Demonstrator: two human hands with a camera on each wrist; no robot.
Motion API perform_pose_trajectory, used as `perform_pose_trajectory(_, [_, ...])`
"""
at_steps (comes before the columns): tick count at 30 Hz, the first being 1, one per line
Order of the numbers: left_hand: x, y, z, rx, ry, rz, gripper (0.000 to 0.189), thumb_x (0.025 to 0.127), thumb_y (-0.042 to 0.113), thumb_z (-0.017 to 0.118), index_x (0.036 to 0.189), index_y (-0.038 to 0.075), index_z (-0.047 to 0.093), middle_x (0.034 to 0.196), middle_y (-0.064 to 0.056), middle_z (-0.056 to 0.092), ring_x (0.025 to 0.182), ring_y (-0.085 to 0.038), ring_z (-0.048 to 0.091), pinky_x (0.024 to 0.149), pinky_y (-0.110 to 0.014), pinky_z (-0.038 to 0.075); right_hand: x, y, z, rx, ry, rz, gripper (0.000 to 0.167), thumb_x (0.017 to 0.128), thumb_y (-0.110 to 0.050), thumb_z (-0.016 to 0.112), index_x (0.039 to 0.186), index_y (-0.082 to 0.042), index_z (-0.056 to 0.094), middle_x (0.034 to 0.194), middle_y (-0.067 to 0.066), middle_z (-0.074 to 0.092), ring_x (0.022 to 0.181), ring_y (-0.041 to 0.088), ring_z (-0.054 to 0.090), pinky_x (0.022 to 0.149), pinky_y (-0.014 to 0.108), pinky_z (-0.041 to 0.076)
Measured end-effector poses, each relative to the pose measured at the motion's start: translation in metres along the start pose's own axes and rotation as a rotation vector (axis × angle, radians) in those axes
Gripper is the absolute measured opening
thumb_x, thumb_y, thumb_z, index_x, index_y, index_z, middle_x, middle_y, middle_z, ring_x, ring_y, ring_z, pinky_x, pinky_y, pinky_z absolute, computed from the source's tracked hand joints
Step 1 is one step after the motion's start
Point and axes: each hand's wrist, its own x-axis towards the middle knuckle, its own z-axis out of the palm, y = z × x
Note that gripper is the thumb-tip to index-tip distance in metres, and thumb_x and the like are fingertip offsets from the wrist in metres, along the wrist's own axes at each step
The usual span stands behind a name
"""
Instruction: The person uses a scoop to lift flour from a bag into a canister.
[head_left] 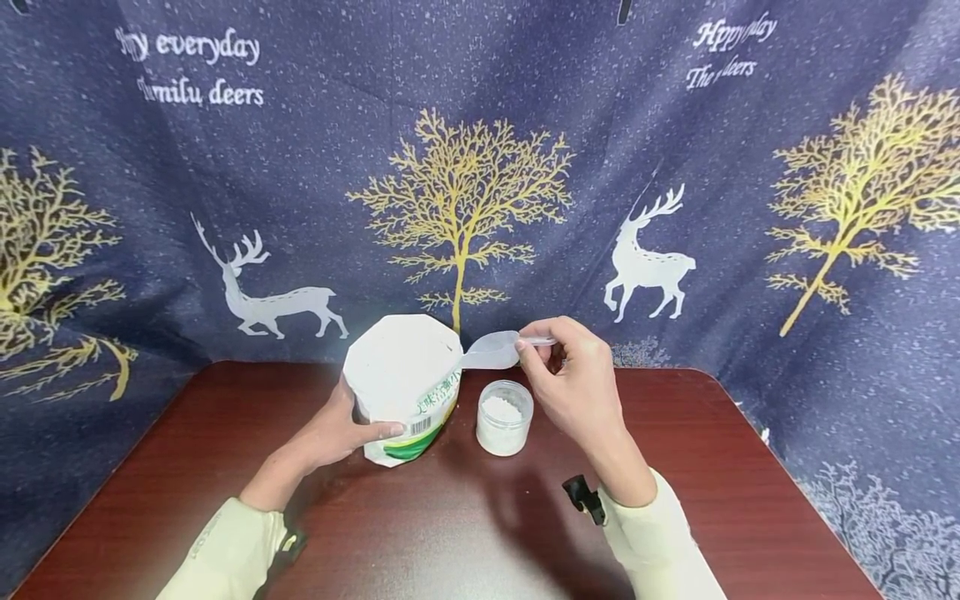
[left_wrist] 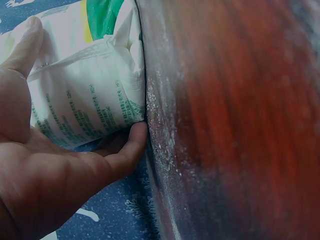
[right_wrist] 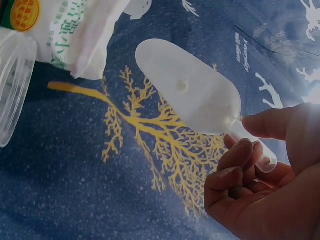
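Observation:
My left hand (head_left: 337, 429) holds a white and green flour bag (head_left: 435, 408), its open top facing up and toward me. In the left wrist view the thumb lies across the printed side of the bag (left_wrist: 82, 95), and a fingertip touches its base. My right hand (head_left: 581, 387) pinches the short handle of a translucent scoop (head_left: 491, 350). The scoop's tip is at the right rim of the bag. In the right wrist view a small white patch shows on the scoop (right_wrist: 195, 95). Below the scoop stands a clear jar (head_left: 504, 437) of white powder, uncovered.
Bag and jar are on a dark red wooden table (head_left: 420, 533). A blue cloth (head_left: 480, 67) with trees and deer hangs behind the table's back edge. White specks of powder (left_wrist: 165, 130) lie along a table edge in the left wrist view.

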Motion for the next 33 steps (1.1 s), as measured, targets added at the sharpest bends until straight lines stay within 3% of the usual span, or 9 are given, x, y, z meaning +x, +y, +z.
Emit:
perform_pose_trajectory(24, [0.002,-0.001,0.002,-0.035,0.009,0.045,0.121,0.081,0.027,0.095,0.165,0.021,0.008,0.159,-0.015,0.033,0.149,-0.034,0.033,0.123,-0.063,0.02,0.008,-0.004,0.033,0.002,-0.056,-0.024,0.006,0.095,-0.009,0.077,0.101,-0.009,0.078,0.076,-0.001,0.059,0.063,0.013,0.05,0.058,0.029,0.041])
perform_pose_trajectory(33, [0.001,-0.003,0.001,-0.015,0.012,0.019,0.121,0.08,0.032,0.096,0.164,0.019,0.01,0.157,-0.016,0.036,0.148,-0.035,0.036,0.123,-0.063,0.021,0.01,-0.003,0.043,0.028,-0.073,-0.024,0.005,0.095,-0.007,0.076,0.1,-0.008,0.077,0.078,0.0,0.061,0.064,0.014,0.051,0.059,0.028,0.043])
